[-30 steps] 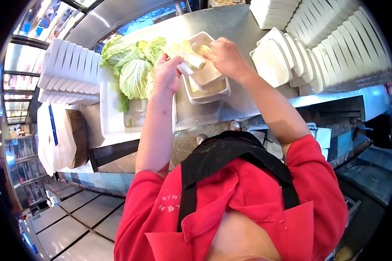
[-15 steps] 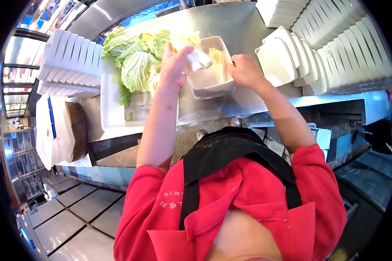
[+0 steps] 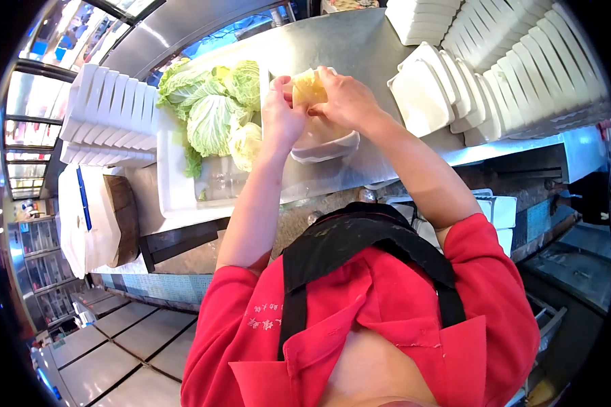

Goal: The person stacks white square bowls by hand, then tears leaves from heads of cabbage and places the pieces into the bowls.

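Over a small white container (image 3: 326, 150), my left hand (image 3: 283, 115) and my right hand (image 3: 346, 100) come together around a pale yellow napa cabbage leaf (image 3: 308, 87). The fingers of both hands are curled against the leaf from either side; some fingertips are hidden. Most of the container's inside is covered by my hands. To the left, a shallow white tray (image 3: 176, 203) bears several green and pale napa cabbage pieces (image 3: 214, 122), and a smaller yellow-white piece (image 3: 246, 146) lies nearest my left forearm.
Stacked white containers (image 3: 105, 112) stand left of the tray, and more stacks (image 3: 523, 81) fill the right side of the steel counter (image 3: 360, 41). At the near left is a thick round block (image 3: 119, 220) beside white boards (image 3: 81, 237) with a blue pen-like stick (image 3: 83, 197).
My right hand has left the container's right rim and moved up and left onto the cabbage leaf. My left hand, with the leaf, has shifted slightly right. The camera view has tilted a little.
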Demonstrator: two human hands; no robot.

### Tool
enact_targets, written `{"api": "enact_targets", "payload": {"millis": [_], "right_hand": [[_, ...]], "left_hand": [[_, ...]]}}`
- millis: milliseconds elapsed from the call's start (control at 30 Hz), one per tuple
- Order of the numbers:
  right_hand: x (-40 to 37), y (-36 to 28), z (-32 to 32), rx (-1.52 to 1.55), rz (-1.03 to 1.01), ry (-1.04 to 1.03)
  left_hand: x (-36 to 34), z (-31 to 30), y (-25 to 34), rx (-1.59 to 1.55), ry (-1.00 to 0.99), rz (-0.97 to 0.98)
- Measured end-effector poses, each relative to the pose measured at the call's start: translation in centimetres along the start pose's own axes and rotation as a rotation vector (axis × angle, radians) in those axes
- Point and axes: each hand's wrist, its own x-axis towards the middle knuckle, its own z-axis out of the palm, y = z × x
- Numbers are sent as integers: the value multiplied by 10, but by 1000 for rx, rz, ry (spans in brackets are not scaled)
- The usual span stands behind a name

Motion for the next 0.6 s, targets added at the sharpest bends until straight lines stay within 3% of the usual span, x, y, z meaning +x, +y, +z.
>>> {"api": "enact_targets", "payload": {"millis": [33,100,133,200,333,367,433,500,567,600], "right_hand": [[2,0,0,0,-2,5],[6,4,1,-3,-7,6],[11,12,4,-5,-8,9],[21,33,10,331,-86,82],[23,44,5,411,36,157],[24,50,4,410,39,157],[17,47,-11,812,151,93],[6,44,-30,967,182,43],[1,49,-38,1011,98,33],[-1,38,-34,961,68,85]], "left_hand": [[2,-1,-7,1,2,5],[6,2,-28,263,180,332],[3,1,-22,262,182,335],[-6,2,-9,348,262,284],[-13,2,5,372,304,190],[-11,-1,1,424,222,207],[-12,-3,2,476,132,226],[-17,-7,11,522,304,466],[-13,-11,22,486,292,505],[-14,-11,35,-59,82,226]]}}
